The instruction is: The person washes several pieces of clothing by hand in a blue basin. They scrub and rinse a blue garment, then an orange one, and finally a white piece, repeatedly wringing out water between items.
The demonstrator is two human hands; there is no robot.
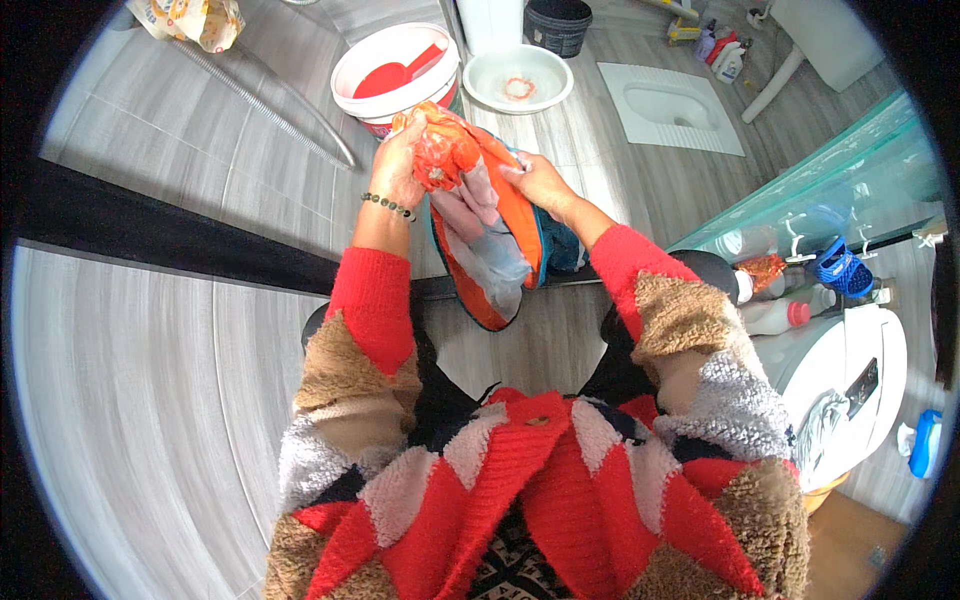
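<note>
My left hand, with a beaded bracelet at the wrist, grips the bunched, wet-looking top of an orange cloth item. This item has dark teal edging and a pale grey, thin inner layer; what kind of article it is I cannot tell. On its right side, my right hand pinches the orange edge between thumb and fingers. The cloth hangs between both hands, its lower end towards my knees. A dark blue part shows below my right wrist, partly hidden behind the orange panel.
Beyond my hands stand a white bucket with a red dipper, a white basin and a black bucket. A squat toilet, glass panel, blue slipper and washing machine lie to the right. A metal hose hangs left.
</note>
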